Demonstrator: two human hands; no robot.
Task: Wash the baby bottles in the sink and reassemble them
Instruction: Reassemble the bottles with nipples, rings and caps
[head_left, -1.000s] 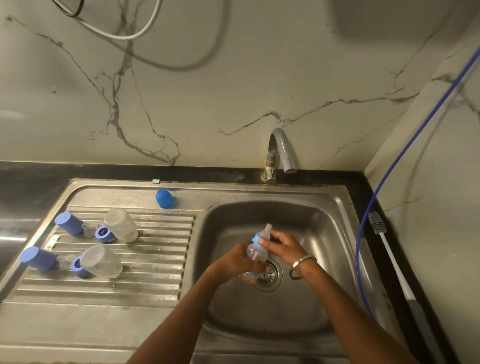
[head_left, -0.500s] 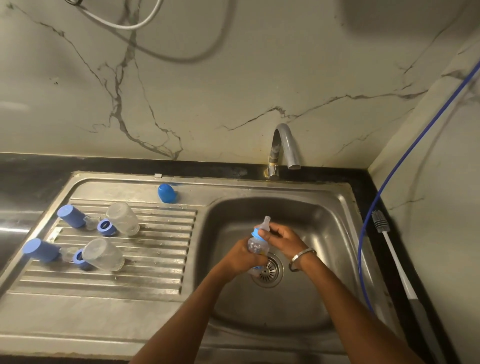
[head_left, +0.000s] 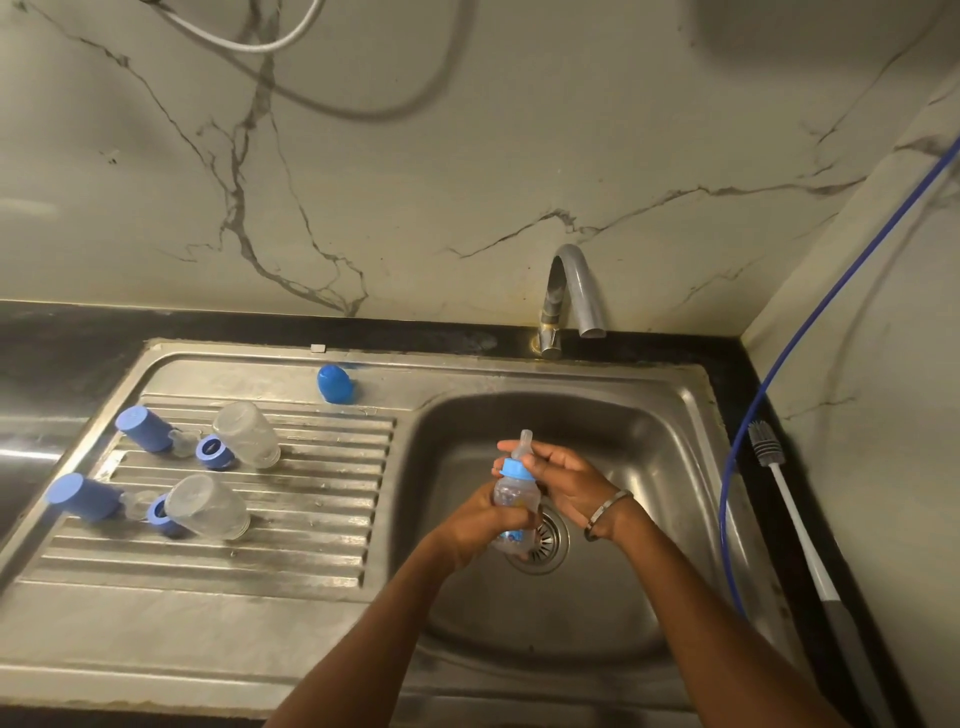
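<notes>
Left hand (head_left: 480, 519) wraps the clear plastic baby bottle with blue collar ring (head_left: 511, 493), held upright over the drain (head_left: 540, 540) of the stainless steel sink basin (head_left: 649, 441). Right hand (head_left: 566, 475) pinches its clear teat (head_left: 524, 441). Two clear bottle bodies (head_left: 244, 434) and two blue cylindrical caps (head_left: 145, 428) lie toward the ribbed drainboard's (head_left: 311, 499) left edge; blue round cap (head_left: 335, 383) at its back edge.

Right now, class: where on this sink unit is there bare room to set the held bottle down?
Free: the drainboard ribs between the two lying bottle bodies and the basin, and the flat steel strip along its front edge. Crowded: the drainboard's left side, with blue caps, rings and bodies. The left hand and right hand hold the bottle.
</notes>
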